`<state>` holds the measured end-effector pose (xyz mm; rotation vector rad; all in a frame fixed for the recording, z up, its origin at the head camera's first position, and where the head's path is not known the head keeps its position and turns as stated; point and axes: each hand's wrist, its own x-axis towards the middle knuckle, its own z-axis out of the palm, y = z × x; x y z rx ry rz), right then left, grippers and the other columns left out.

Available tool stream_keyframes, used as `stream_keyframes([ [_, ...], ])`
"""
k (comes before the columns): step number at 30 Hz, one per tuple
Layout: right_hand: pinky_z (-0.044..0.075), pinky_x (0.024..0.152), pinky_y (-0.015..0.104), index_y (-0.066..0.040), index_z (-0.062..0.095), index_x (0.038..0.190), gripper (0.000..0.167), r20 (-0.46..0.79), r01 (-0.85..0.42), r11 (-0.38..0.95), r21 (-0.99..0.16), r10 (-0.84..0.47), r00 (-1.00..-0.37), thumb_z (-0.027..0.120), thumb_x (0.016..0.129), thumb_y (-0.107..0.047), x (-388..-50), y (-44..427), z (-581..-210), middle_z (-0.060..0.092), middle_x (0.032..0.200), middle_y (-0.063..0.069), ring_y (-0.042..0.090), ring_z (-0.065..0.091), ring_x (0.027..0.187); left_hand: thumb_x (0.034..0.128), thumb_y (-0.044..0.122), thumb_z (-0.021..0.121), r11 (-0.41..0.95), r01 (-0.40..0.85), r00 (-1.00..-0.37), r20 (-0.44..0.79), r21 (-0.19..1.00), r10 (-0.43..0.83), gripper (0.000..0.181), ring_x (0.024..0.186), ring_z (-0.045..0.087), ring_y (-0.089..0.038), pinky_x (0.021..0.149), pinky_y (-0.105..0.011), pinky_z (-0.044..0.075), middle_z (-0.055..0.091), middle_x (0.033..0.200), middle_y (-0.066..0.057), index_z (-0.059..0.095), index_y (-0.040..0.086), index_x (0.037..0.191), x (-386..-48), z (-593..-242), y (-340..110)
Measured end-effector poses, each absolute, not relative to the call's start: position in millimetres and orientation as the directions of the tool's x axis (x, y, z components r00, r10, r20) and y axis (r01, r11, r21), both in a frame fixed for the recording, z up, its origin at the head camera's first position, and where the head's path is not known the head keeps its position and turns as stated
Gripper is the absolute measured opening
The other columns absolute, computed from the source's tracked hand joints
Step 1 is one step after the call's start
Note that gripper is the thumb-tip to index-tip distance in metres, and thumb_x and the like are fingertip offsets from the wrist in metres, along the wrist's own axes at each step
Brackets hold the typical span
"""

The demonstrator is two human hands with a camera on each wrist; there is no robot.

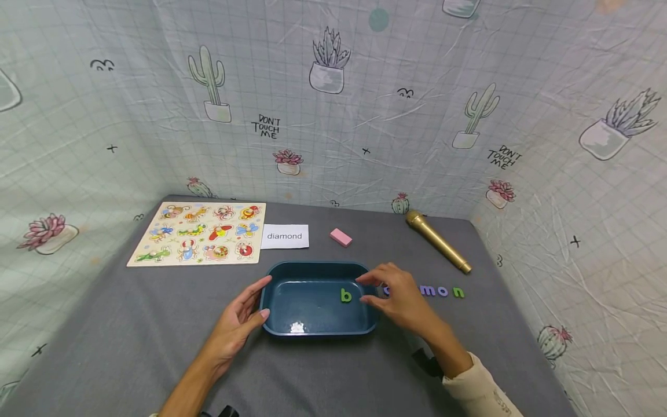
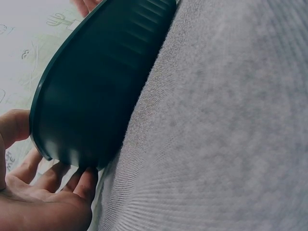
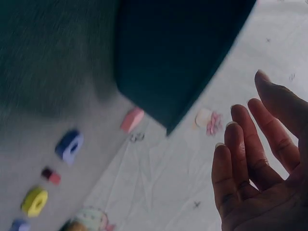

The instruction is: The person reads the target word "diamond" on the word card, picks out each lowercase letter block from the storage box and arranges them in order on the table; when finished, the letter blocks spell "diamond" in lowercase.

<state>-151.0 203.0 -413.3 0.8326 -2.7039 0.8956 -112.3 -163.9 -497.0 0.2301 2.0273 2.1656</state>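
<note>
A dark blue plastic tray (image 1: 318, 266) rests on the grey cloth. A green letter b (image 1: 346, 295) lies inside it, toward the right. My left hand (image 1: 237, 324) holds the tray's left end, its thumb and fingers against the rim and outer wall. Above the right end hovers my right hand (image 1: 398, 295), thumb and fingers apart with nothing between them. Beyond it runs a row of letters, with a purple m (image 1: 427, 290), a purple o (image 1: 442, 291) and a green n (image 1: 458, 292). The hand partly covers that row; the right wrist view shows a yellow letter (image 3: 34, 201) there.
Behind the tray lie a card reading "diamond" (image 1: 284, 236) and a pink block (image 1: 341, 237). A board of insect pictures (image 1: 198, 234) is at the back left, a gold microphone (image 1: 438, 241) at the back right. Patterned cloth (image 1: 333, 145) surrounds the table.
</note>
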Motion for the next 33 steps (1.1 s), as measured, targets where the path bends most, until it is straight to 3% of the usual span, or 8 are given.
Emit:
stream_keyframes([
  [6, 0.06, 0.087, 0.043, -0.016, 0.078, 0.118, 0.035, 0.252, -0.537, 0.663, -0.522, -0.482, -0.839, 0.09, 0.085, -0.015, -156.3, 183.6, -422.5, 0.075, 0.11, 0.001, 0.024, 0.067, 0.1, 0.106, 0.008, 0.064, -0.074, -0.022, -0.973, -0.004, 0.997, 0.232, 0.066, 0.167, 0.011, -0.03, 0.112, -0.002, 0.032, 0.025, 0.177, -0.003, 0.037, 0.018, 0.165, -113.1, -497.2, -163.4],
  [12, 0.057, 0.089, 0.039, -0.012, 0.078, 0.119, 0.035, 0.169, -0.509, 0.695, -0.508, -0.499, -0.85, 0.089, 0.087, -0.015, -162.7, 169.7, -429.7, 0.076, 0.112, 0.005, 0.02, 0.065, 0.101, 0.1063, 0.008, 0.063, -0.078, -0.029, -0.973, -0.01, 0.997, 0.232, 0.066, 0.167, 0.01, -0.029, 0.112, -0.002, 0.031, 0.024, 0.177, -0.002, 0.037, 0.019, 0.165, -113.3, -496.9, -163.5],
  [22, 0.058, 0.089, 0.044, -0.007, 0.077, 0.12, 0.035, 0.095, -0.503, 0.725, -0.471, -0.525, -0.846, 0.089, 0.087, -0.012, -173.5, 161.0, -439.7, 0.076, 0.112, 0.007, 0.022, 0.067, 0.101, 0.1061, 0.008, 0.063, -0.082, -0.029, -0.973, -0.009, 0.996, 0.23, 0.066, 0.167, 0.011, -0.031, 0.111, -0.002, 0.033, 0.024, 0.177, -0.003, 0.037, 0.019, 0.165, -113.1, -496.1, -163.9],
  [33, 0.06, 0.082, 0.04, -0.008, 0.079, 0.112, 0.03, 0.084, -0.552, 0.803, -0.227, -0.549, -0.832, 0.091, 0.084, -0.012, -182.2, 152.9, -451.5, 0.077, 0.106, 0.005, 0.021, 0.065, 0.099, 0.1061, 0.008, 0.063, -0.086, -0.036, -0.972, -0.015, 0.996, 0.233, 0.066, 0.167, 0.011, -0.031, 0.111, -0.002, 0.033, 0.023, 0.177, -0.003, 0.037, 0.018, 0.165, -113.2, -496.7, -163.7],
])
